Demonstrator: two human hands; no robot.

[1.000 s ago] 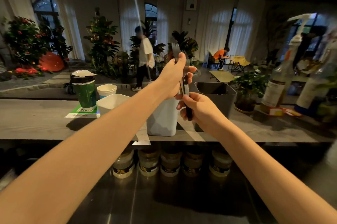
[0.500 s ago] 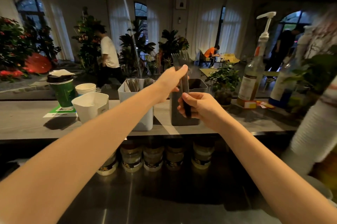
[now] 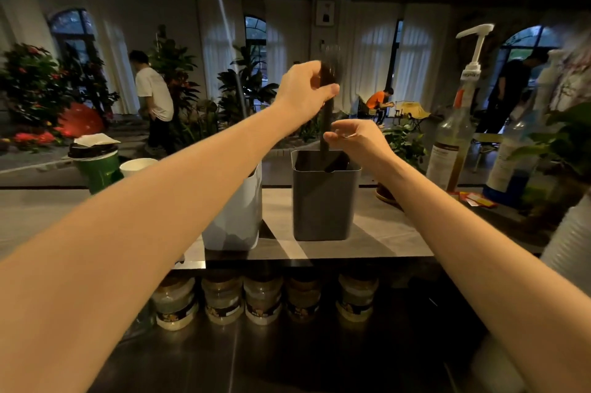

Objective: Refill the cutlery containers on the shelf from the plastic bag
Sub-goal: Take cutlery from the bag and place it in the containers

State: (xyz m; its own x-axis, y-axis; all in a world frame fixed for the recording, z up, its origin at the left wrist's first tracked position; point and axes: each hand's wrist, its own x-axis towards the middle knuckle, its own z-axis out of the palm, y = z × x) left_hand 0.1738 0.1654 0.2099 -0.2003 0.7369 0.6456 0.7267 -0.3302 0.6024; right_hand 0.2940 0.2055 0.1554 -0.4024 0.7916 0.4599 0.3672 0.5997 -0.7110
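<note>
Left hand point(image 3: 303, 93) pinches upright cutlery point(image 3: 326, 119), handles dipping into grey container point(image 3: 323, 200); right hand point(image 3: 356, 141), loosely open, at cutlery's 3 o'clock.

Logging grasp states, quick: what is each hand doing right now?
Left hand: grips the cutlery.
Right hand: beside it, grip cannot be told.

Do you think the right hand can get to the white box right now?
Probably not easily. The right hand hangs over the grey box, which stands between it and the white box, and the left forearm lies across its front. The left hand grips cutlery.
</note>
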